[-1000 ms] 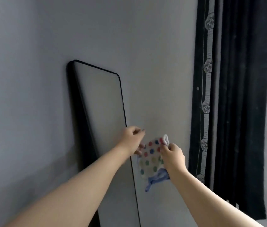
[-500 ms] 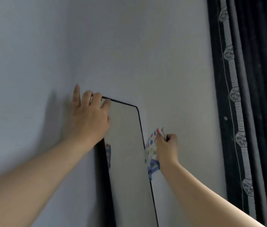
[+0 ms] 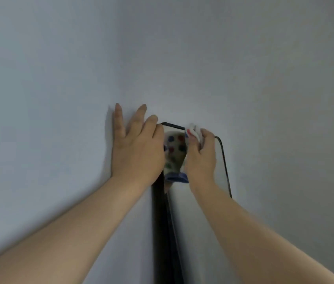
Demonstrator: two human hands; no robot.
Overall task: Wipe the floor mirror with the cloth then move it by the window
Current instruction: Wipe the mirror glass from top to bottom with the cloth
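Two plain pale walls (image 3: 264, 68) meet in a corner that runs down the middle of the view, and nothing else of the room shows apart from a thin dark strip at the far right edge, too slight to name. The mirror (image 3: 200, 232) leans in that corner, its black frame rising from the bottom of the view to a rounded top edge between the two hands; it stands where it is wiped, so the shift to the window is, by my reading, yet to come.

The left hand (image 3: 136, 152) lies flat with its fingers spread, some on the wall above and others hooked over the mirror's top left corner. That looks like a bracing hold, to keep the leaning glass from rocking or sliding while the other hand rubs.

The right hand (image 3: 202, 158) is closed around the cloth (image 3: 192, 132), bunched and pressed to the glass near the top edge. A white tuft with a red dot sticks out above the fingers, and a blue hem shows below the palm. The spotted patch between the hands is the cloth reflected in the glass. Beginning at the top suits a wipe that works downward, I would guess.

No brand, label or writing can be read on the mirror, the cloth or the walls.
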